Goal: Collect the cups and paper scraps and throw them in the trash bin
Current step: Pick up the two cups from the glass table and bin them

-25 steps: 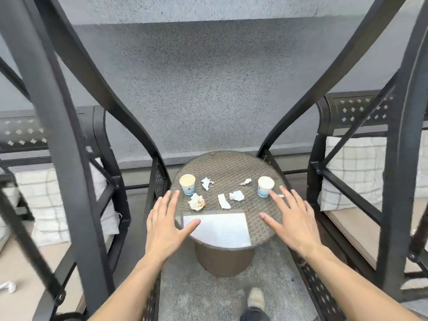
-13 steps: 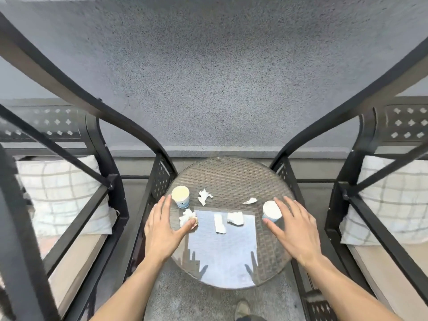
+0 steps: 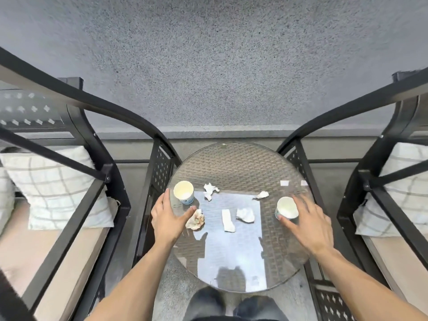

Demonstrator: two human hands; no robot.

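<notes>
Two white paper cups stand on the round glass-topped wicker table [image 3: 238, 156]: the left cup [image 3: 183, 192] and the right cup [image 3: 286, 207]. Between them lie a stained crumpled paper [image 3: 196, 220], a twisted scrap [image 3: 210, 191], a small scrap [image 3: 261, 195], a flat strip [image 3: 228, 220] and a white crumpled ball [image 3: 246, 215]. My left hand [image 3: 168, 216] is open just left of the left cup, its thumb tip at the stained paper. My right hand [image 3: 310, 223] is open and curved around the right cup, thumb at its base, fingers beside it. No trash bin is in view.
Black metal chairs flank the table closely, the left chair frame [image 3: 115, 181] and the right chair frame [image 3: 361, 181], each with a plaid cushion [image 3: 58, 186]. A grey textured wall [image 3: 208, 66] rises behind. My legs [image 3: 231, 304] stand at the table's near edge.
The view has tilted down and closer to the table. Both hands have moved forward: the left up beside the left cup, the right farther around the right cup.
</notes>
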